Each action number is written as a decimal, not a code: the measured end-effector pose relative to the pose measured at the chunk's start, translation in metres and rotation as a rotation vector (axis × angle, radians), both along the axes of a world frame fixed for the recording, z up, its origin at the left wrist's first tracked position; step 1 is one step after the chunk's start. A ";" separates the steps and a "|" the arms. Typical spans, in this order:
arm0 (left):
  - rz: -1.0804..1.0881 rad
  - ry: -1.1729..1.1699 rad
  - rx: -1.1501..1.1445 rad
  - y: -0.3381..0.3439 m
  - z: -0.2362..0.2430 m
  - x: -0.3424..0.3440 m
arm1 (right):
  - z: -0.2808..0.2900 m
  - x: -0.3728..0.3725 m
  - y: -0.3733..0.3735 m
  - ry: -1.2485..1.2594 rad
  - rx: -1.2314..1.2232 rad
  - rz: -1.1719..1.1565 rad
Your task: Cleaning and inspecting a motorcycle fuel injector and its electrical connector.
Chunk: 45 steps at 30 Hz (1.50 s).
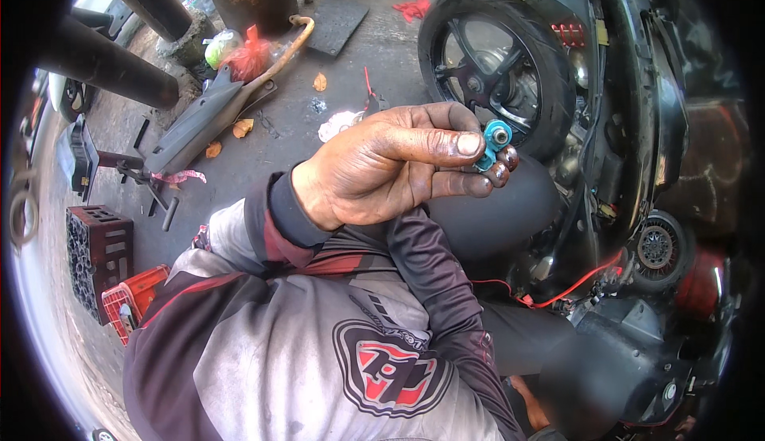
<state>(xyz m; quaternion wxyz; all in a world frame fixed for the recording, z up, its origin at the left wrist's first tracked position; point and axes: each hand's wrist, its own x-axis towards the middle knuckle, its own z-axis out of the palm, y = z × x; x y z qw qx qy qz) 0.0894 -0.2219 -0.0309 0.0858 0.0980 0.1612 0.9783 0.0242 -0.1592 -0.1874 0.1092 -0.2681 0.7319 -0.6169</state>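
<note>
Up in front of my body, my left hand (pixel 374 166) pinches a small teal fuel injector (pixel 498 137) between thumb and fingers. A round metal end shows on the injector, facing me. Thumb and fingertips are dark with grease. My right sleeve (pixel 446 282) runs up behind my left wrist, and the hand at its end is hidden. Beyond the injector stands a motorcycle wheel (pixel 496 74) with black spokes. Alongside it is the partly opened motorcycle (pixel 629 122), with its dark panels on the right.
A red cable (pixel 570 288) stretches beside the motorcycle. An exhaust muffler (pixel 195 126) with a rusty pipe lies on the floor at left, near tied plastic bags (pixel 245 54). Farther left stand a dark crate (pixel 103 242) and a red basket (pixel 143 294). Thick posts (pixel 111 62) rise behind.
</note>
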 end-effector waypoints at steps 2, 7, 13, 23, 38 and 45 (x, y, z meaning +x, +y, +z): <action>0.011 0.010 -0.007 -0.002 -0.003 0.001 | 0.000 0.001 0.001 0.010 -0.003 -0.010; 0.248 -0.023 -0.249 -0.037 -0.029 -0.002 | -0.003 0.001 0.000 0.111 -0.005 -0.030; 0.779 -0.421 -0.653 -0.124 -0.091 -0.009 | 0.002 0.004 -0.003 0.075 -0.215 0.012; 0.848 -0.445 -0.631 -0.147 -0.133 -0.016 | 0.009 0.008 0.000 0.287 -0.161 0.246; 0.839 -0.471 -0.692 -0.147 -0.128 -0.021 | 0.012 0.005 0.001 0.266 -0.146 0.228; 0.854 -0.436 -0.726 -0.149 -0.132 -0.019 | 0.013 0.006 0.002 0.272 -0.131 0.243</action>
